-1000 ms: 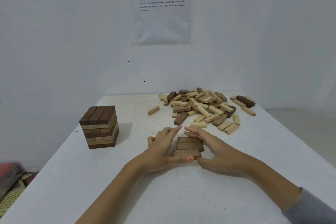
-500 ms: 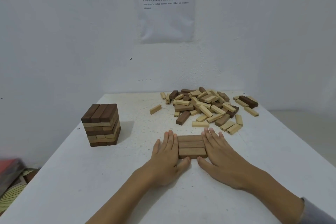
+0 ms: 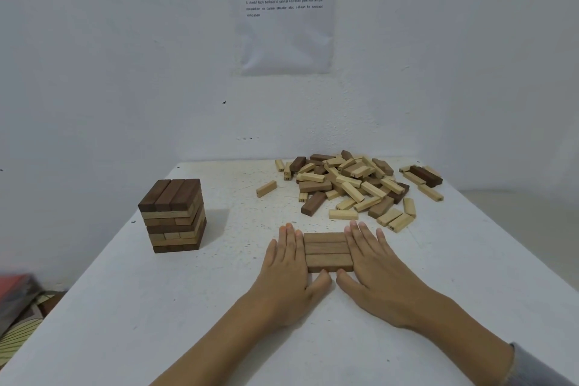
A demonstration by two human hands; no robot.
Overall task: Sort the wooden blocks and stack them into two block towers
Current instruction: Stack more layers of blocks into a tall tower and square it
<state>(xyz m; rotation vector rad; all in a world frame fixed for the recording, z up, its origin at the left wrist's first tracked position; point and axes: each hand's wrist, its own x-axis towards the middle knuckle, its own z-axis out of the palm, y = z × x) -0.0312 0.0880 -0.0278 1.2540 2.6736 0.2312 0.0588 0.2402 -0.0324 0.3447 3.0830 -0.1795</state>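
Observation:
Three dark brown blocks point(image 3: 328, 251) lie side by side as one flat layer on the white table point(image 3: 150, 316). My left hand point(image 3: 286, 263) rests flat against the layer's left ends and my right hand point(image 3: 376, 263) flat against its right ends. Both thumbs touch its near edge. Neither hand holds a block. A finished-looking tower point(image 3: 174, 216) of mixed dark and light layers stands at the left, topped by three dark blocks. A loose pile of light and dark blocks point(image 3: 354, 185) lies at the back right.
One light block point(image 3: 266, 188) lies apart, left of the pile. A few stray blocks point(image 3: 426, 178) sit near the right edge. A printed sheet point(image 3: 285, 9) hangs on the white wall behind. Red and striped items point(image 3: 18, 301) lie on the floor at the left.
My hands went from cupping and shifting the three dark blocks to lying flat on either side of them. The blocks now sit squared up as a neat layer.

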